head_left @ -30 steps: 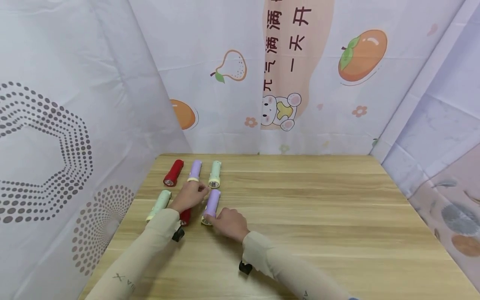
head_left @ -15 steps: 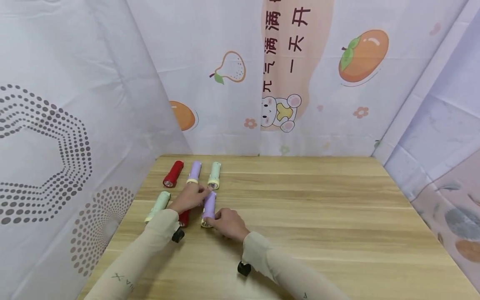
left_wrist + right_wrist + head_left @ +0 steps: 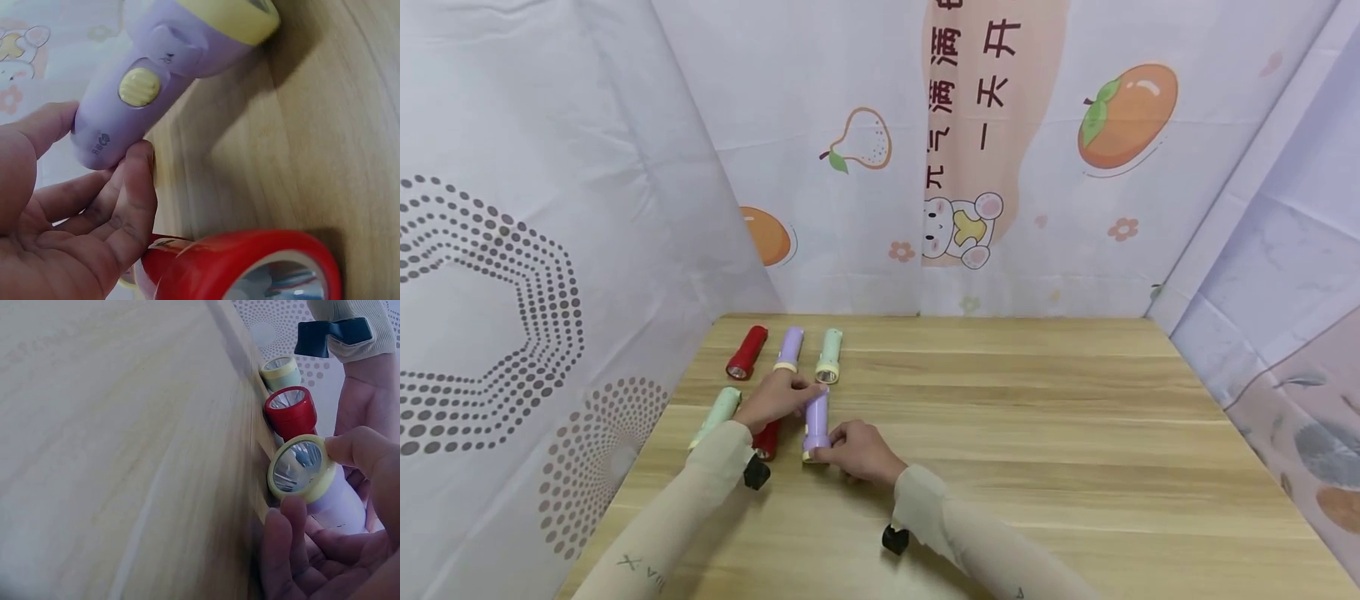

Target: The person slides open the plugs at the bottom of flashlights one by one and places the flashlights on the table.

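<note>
A light purple flashlight (image 3: 817, 421) with a yellow lens rim lies between my hands at the front of the group. My left hand (image 3: 778, 396) pinches its tail end between thumb and fingers, below the yellow switch (image 3: 139, 86) seen in the left wrist view. My right hand (image 3: 861, 452) holds the lens end, thumb on the yellow rim (image 3: 322, 481) and fingers at the opposite side. Close on the left, a red flashlight (image 3: 767, 439) is partly hidden under my left hand. Beyond it lies a pale green flashlight (image 3: 722, 410), its lens end partly covered by my left sleeve.
Behind lies a row of a red flashlight (image 3: 747, 354), a purple flashlight (image 3: 789, 348) and a pale green flashlight (image 3: 830, 354), lenses toward me. The wooden table (image 3: 1037, 442) extends to the right. Printed curtains (image 3: 850, 233) stand along its back and sides.
The front purple flashlight has shifted slightly left and turned from slanted to nearly straight, with both hands on it. The other flashlights have stayed in place.
</note>
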Demonstrator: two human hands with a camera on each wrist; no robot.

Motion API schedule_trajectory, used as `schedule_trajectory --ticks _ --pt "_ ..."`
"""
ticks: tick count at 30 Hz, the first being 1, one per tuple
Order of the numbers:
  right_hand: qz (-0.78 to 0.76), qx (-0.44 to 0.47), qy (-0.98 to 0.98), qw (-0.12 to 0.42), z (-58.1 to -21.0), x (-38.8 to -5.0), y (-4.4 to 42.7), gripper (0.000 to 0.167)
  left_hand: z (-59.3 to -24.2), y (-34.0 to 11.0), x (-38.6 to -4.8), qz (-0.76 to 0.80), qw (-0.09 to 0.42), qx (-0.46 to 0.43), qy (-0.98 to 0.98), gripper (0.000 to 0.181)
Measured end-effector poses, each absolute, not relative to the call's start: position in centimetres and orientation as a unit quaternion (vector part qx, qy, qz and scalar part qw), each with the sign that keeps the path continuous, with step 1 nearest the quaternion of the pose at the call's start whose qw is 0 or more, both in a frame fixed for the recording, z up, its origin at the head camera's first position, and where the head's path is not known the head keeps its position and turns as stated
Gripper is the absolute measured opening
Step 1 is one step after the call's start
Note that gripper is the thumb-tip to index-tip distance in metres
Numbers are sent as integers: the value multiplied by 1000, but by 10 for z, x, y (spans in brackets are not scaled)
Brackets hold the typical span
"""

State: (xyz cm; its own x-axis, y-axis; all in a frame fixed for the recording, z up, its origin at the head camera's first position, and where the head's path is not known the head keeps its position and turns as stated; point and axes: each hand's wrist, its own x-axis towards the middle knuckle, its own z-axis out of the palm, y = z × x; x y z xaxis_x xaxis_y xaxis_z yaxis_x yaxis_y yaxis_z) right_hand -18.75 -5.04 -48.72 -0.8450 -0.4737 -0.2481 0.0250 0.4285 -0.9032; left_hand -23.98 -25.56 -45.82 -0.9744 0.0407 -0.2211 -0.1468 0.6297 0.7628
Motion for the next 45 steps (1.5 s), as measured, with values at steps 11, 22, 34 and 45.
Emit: schedule_trajectory --ticks 11,22,34,45 --pt "-512 -160 812 229 -489 -186 -50 36 -455 -255 -234 465 97 -51 878 35" --pt "-544 -139 791 243 -489 -189 -45 38 -454 -255 -233 513 111 -70 848 47" --pt "-541 -136 794 242 -488 -190 -28 40 -456 -249 -228 550 119 -26 827 38" --pt "-539 -136 797 237 -483 -188 -7 45 -458 -229 -224 573 105 0 813 38"
